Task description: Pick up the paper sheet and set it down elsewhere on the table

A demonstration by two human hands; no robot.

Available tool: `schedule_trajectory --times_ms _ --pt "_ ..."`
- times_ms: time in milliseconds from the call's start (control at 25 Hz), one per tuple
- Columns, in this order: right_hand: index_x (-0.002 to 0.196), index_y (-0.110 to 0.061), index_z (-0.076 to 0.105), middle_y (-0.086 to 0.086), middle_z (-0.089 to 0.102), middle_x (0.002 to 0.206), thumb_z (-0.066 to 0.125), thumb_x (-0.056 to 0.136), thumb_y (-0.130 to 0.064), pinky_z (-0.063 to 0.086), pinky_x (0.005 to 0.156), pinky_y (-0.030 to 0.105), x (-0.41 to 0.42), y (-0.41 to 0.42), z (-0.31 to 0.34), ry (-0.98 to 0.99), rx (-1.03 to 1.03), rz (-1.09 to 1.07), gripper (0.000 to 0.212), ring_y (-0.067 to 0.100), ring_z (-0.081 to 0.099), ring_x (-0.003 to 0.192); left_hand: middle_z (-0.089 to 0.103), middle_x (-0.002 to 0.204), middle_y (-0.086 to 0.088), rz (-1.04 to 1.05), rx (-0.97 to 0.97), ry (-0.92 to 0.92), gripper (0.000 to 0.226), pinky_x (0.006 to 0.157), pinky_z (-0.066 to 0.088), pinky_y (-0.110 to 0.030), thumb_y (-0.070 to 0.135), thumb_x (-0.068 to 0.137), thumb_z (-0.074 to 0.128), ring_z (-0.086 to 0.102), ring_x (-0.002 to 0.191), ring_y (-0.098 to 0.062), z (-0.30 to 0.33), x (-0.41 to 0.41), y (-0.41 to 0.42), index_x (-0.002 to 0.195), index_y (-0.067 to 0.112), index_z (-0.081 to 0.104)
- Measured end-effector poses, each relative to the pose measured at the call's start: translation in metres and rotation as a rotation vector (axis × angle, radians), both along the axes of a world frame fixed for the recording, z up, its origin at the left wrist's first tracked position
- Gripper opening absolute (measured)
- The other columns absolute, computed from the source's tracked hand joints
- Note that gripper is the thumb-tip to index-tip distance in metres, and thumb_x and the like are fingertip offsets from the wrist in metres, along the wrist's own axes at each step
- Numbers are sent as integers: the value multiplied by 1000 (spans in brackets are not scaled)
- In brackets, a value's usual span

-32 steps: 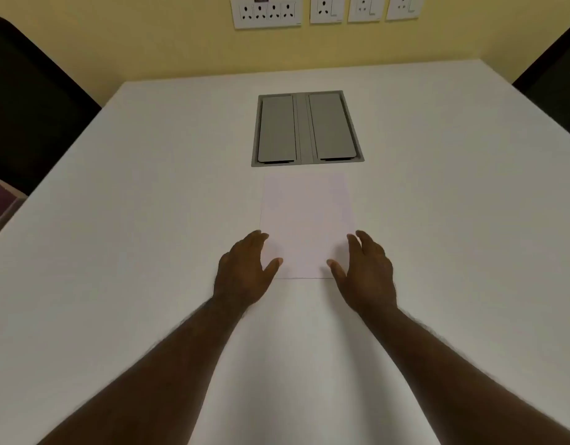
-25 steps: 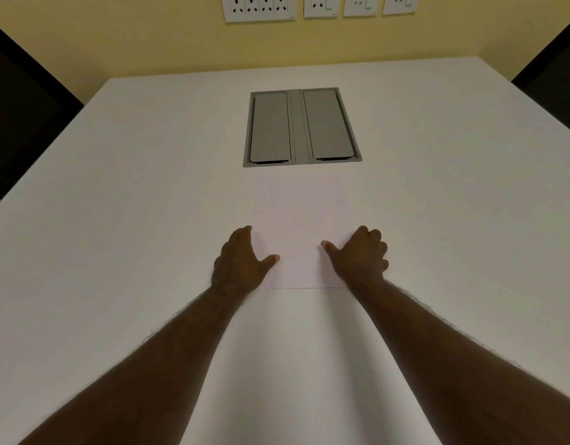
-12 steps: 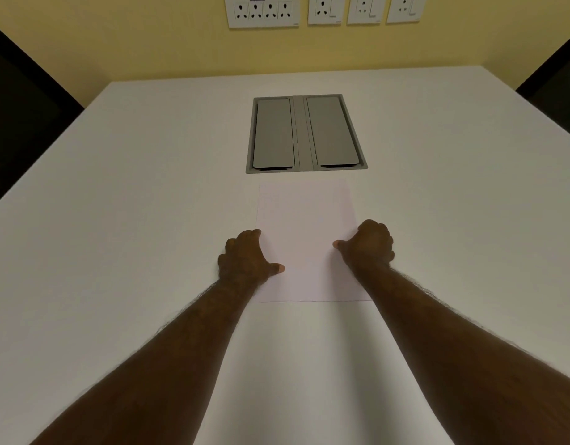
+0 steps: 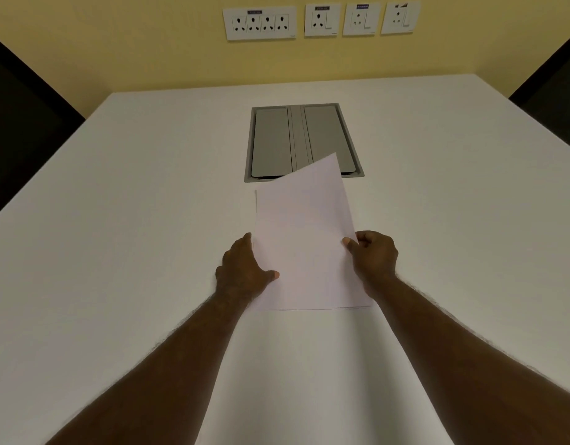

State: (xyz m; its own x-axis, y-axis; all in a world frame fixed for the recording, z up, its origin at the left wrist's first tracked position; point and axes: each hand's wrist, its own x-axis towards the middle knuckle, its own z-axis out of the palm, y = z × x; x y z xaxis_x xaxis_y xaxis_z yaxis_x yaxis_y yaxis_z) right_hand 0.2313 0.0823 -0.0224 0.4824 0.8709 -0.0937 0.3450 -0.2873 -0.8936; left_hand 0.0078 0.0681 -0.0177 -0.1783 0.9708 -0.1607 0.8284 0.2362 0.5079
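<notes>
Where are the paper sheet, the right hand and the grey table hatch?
paper sheet (image 4: pixel 304 239), head view, middle of its face.
right hand (image 4: pixel 375 256), head view, back of the hand.
grey table hatch (image 4: pixel 272 141), head view, left flap.

sheet (image 4: pixel 304 239): we see thin matt white paper
bench (image 4: pixel 148 220): we see smooth matt white laminate
hatch (image 4: pixel 272 142): we see matt grey metal

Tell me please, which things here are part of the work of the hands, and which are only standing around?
In the work:
- sheet of paper, far right corner lifted
- left hand, holding its left edge
- right hand, pinching its right edge

Only around:
- white table
- grey cable box set into the table
- wall sockets
</notes>
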Motion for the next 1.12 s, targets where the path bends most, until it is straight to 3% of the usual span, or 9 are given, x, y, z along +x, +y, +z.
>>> schedule_trajectory --times_ms 120,360,560,720,920,1000,1120 --pt "71 -21 67 13 69 75 74 80 -19 49 70 32 3 -7 1 104 55 -1 12 20 57 70 33 154 -8 149 33 -230 92 113 30 -40 36 77 75 34 140 -26 2 -10 5 149 13 23" --pt "67 -25 66 11 70 77 70 84 -16 47 71 30 1 -15 -7 195 48 -13 19 18 57 72 30 156 -8 -3 -1 -83 101 115 24 -36 44 73 77 27 143 -25 -1 -19 -3 150 11 22" --pt "79 -21 71 9 74 85 68 86 -17 55 83 40 4 -14 -13 283 71 -18 9 21 65 79 42 149 -8 120 57 -320 73 111 33 -43 40 84 67 41 135 -25 2 -16 5 144 12 36" --pt "84 -17 73 6 73 84 68 87 -16 55 82 37 4 -14 -17 362 91 -28 6 18 63 76 52 141 -7 133 64 -371 54 108 36 -36 33 89 63 48 128 -24 7 -11 13 136 11 49" --pt "81 -21 71 -2 71 79 67 88 -15 51 75 28 4 -15 -17 443 93 -45 10 14 61 74 69 102 -2 243 165 -499 21 82 46 -29 27 88 64 62 97 -22 7 -9 14 102 13 68" --pt "84 -17 72 -1 71 80 67 88 -15 50 75 27 3 -14 -17 473 92 -37 7 14 61 74 66 79 0 249 223 -534 14 72 43 -27 26 87 65 59 79 -19 9 -9 15 88 12 69" --pt "95 -8 74 2 73 86 71 86 -20 52 78 29 3 -17 -11 482 121 -42 16 13 63 76 63 67 1 260 312 -575 11 68 46 -27 24 87 67 56 68 -15 22 -9 15 82 15 68"
